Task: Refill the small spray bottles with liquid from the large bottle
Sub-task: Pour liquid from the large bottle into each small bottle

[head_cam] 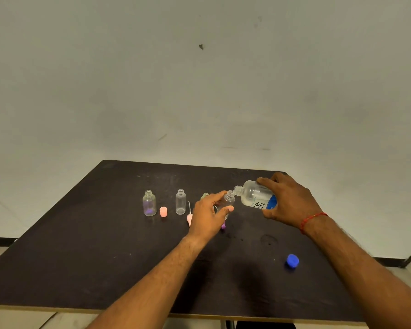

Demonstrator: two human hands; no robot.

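Dark tabletop: pouring under way. Left hand grips small clear spray bottle; right hand clasps tilted large clear blue-labelled bottle, mouths touching. Next: steady tilt, judged.

Dark, scuffed table pushed up against the wall. Using the pink cap as the marker: one open clear bottle stands just left of it, another clear bottle just right. Further right lies a pink sprayer top with its tube. The blue cap sits well off to the right, nearer the front edge.
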